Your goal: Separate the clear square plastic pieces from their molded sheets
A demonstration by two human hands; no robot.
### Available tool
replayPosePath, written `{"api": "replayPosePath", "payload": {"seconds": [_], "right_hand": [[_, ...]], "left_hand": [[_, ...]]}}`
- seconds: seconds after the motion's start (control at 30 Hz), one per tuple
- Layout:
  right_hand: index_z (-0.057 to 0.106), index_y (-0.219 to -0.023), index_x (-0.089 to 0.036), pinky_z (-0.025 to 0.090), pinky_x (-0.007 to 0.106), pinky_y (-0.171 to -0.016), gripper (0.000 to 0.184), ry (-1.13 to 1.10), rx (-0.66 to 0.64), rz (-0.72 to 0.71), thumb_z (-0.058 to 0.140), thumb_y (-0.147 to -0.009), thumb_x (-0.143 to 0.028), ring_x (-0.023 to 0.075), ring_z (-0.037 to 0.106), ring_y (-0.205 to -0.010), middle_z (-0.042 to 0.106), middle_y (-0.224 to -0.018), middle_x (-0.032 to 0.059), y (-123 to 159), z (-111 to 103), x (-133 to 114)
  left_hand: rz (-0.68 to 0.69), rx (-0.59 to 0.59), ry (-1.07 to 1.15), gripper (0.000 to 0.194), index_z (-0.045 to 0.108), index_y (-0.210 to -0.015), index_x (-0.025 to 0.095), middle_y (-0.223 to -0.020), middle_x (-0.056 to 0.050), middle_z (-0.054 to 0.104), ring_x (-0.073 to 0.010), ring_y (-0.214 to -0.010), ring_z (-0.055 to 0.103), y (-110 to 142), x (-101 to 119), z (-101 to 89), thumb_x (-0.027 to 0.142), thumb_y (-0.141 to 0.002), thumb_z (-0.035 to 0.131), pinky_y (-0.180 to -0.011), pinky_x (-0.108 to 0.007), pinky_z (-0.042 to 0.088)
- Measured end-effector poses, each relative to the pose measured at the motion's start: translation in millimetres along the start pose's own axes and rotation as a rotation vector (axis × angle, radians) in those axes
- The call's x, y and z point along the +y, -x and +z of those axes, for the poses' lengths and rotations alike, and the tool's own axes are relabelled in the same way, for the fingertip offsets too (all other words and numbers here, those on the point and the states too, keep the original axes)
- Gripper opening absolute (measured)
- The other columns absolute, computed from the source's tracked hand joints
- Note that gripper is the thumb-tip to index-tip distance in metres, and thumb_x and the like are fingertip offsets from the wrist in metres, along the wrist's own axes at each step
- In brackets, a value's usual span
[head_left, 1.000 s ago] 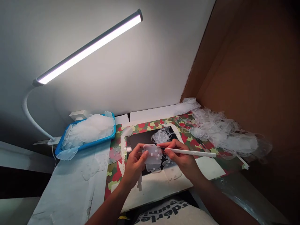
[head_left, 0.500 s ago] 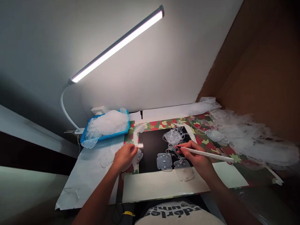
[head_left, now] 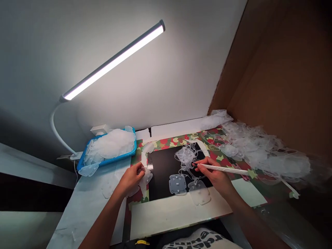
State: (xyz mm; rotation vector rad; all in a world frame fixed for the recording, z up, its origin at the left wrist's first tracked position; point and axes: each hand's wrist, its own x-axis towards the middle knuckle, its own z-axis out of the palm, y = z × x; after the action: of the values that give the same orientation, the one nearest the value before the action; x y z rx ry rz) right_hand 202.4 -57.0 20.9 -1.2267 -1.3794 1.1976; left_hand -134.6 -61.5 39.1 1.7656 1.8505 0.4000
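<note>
- The two hands are now well apart, no longer meeting over one clear piece as they were a second ago
- The left hand (head_left: pixel 131 179) is over at the left edge of the black sheet (head_left: pixel 162 160), its grip bent inward by a clear piece (head_left: pixel 148 175), and from here I cannot tell whether it is holding anything
- The right hand (head_left: pixel 214 173) has its grip closed round a slim white tool (head_left: pixel 230 169), the dark end pointing in beside a tangle of clear strips (head_left: pixel 186 155)
- With the hands parted, a flat clear piece (head_left: pixel 177 184) lies uncovered on the black sheet, with a second clear piece (head_left: pixel 201 194) just beside it, reaching over the sheet's near edge onto a pale strip (head_left: pixel 166 214)
- To me that looks like a break in the handwork, one hand at the pieces while the other keeps the tool ready
- The blue tray (head_left: pixel 131 150) holds a mound of clear pieces on the left, and a heap of clear scraps (head_left: pixel 269 157) spreads on the right
</note>
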Motion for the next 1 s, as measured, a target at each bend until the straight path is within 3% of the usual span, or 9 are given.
{"api": "replayPosePath", "payload": {"seconds": [0.2, 0.33, 0.4, 0.53, 0.6, 0.73, 0.83, 0.9, 1.0], "right_hand": [[0.059, -0.078, -0.022, 0.05, 0.034, -0.078, 0.027, 0.002, 0.011, -0.004, 0.063, -0.084, -0.048, 0.0207, 0.065, -0.082, 0.068, -0.097, 0.0054, -2.2, -2.2, 2.3], [0.053, -0.074, -0.021, 0.049, 0.034, -0.078, 0.026, 0.039, -0.004, -0.044, 0.059, -0.087, -0.042, 0.0169, 0.065, -0.078, 0.065, -0.112, 0.0058, -4.4, -0.9, 0.2], [0.053, -0.074, -0.02, 0.049, 0.034, -0.077, 0.021, 0.095, -0.077, -0.074, 0.058, -0.088, -0.036, 0.0177, 0.065, -0.083, 0.063, -0.119, 0.0061, -5.2, 1.2, -0.2], [0.054, -0.073, -0.02, 0.045, 0.034, -0.085, 0.014, 0.269, -0.191, -0.211, 0.056, -0.087, -0.022, 0.0211, 0.061, -0.1, 0.066, -0.109, 0.005, -3.6, 7.9, -2.2], [0.054, -0.075, -0.021, 0.045, 0.033, -0.083, 0.012, 0.311, -0.217, -0.25, 0.055, -0.087, -0.019, 0.0195, 0.061, -0.095, 0.066, -0.101, 0.0038, -0.9, 11.8, -4.4], [0.053, -0.08, -0.021, 0.045, 0.03, -0.081, 0.008, 0.364, -0.336, -0.317, 0.055, -0.087, -0.017, 0.0181, 0.061, -0.093, 0.065, -0.105, 0.0043, 8.3, 21.5, -7.6], [0.052, -0.081, -0.02, 0.045, 0.03, -0.083, 0.009, 0.412, -0.471, -0.384, 0.055, -0.084, -0.013, 0.0188, 0.061, -0.097, 0.064, -0.112, 0.006, 17.8, 28.8, -5.3], [0.052, -0.079, -0.02, 0.045, 0.03, -0.083, 0.01, 0.396, -0.521, -0.384, 0.057, -0.083, -0.013, 0.0197, 0.061, -0.1, 0.064, -0.114, 0.0064, 23.6, 30.4, -3.2], [0.053, -0.077, -0.021, 0.044, 0.031, -0.084, 0.01, 0.22, -0.4, -0.293, 0.058, -0.086, -0.019, 0.0201, 0.061, -0.101, 0.065, -0.116, 0.0053, 26.5, 24.4, -2.5]], "left_hand": [[-0.218, 0.048, -0.489, 0.028, 0.061, -0.096, 0.021, -0.093, -0.01, 0.066, -0.0279, -0.084, 0.058, 9.3, -6.9, -18.1, 0.025, -0.087, 0.035, -0.069, -0.036, 0.038], [-0.125, 0.331, -0.701, 0.032, 0.065, -0.108, 0.018, -0.108, -0.017, 0.06, -0.0362, -0.103, 0.052, 3.0, -14.0, -13.3, 0.027, -0.087, 0.042, -0.084, -0.05, 0.039], [0.017, 0.342, -0.584, 0.031, 0.065, -0.108, 0.018, -0.107, -0.015, 0.06, -0.0333, -0.103, 0.053, -8.2, -5.3, -2.2, 0.027, -0.088, 0.043, -0.088, -0.048, 0.041], [0.304, 0.098, -0.094, 0.025, 0.064, -0.101, 0.018, -0.106, -0.01, 0.062, -0.0241, -0.099, 0.058, -42.5, 42.9, 34.4, 0.027, -0.09, 0.043, -0.089, -0.036, 0.044], [0.339, 0.084, 0.085, 0.022, 0.064, -0.094, 0.018, -0.104, -0.01, 0.062, -0.0237, -0.098, 0.059, -62.5, 73.1, 54.6, 0.029, -0.089, 0.045, -0.089, -0.035, 0.043], [0.332, 0.02, 0.193, 0.027, 0.059, -0.072, 0.02, -0.068, -0.003, 0.06, -0.0208, -0.068, 0.058, -94.7, 114.7, 85.5, 0.045, -0.083, 0.057, -0.067, -0.03, 0.041], [0.323, -0.018, 0.288, 0.031, 0.052, -0.06, 0.02, -0.053, 0.002, 0.049, -0.0171, -0.056, 0.051, -103.6, 122.1, 96.5, 0.043, -0.07, 0.07, -0.058, -0.027, 0.036], [0.328, -0.049, 0.38, 0.031, 0.048, -0.058, 0.02, -0.052, 0.003, 0.047, -0.0149, -0.055, 0.048, -101.7, 119.6, 97.0, 0.04, -0.069, 0.07, -0.057, -0.025, 0.035], [0.328, -0.086, 0.537, 0.03, 0.045, -0.065, 0.02, -0.061, 0.002, 0.051, -0.0125, -0.058, 0.05, -88.0, 112.9, 87.2, 0.044, -0.08, 0.056, -0.058, -0.024, 0.04]]}}
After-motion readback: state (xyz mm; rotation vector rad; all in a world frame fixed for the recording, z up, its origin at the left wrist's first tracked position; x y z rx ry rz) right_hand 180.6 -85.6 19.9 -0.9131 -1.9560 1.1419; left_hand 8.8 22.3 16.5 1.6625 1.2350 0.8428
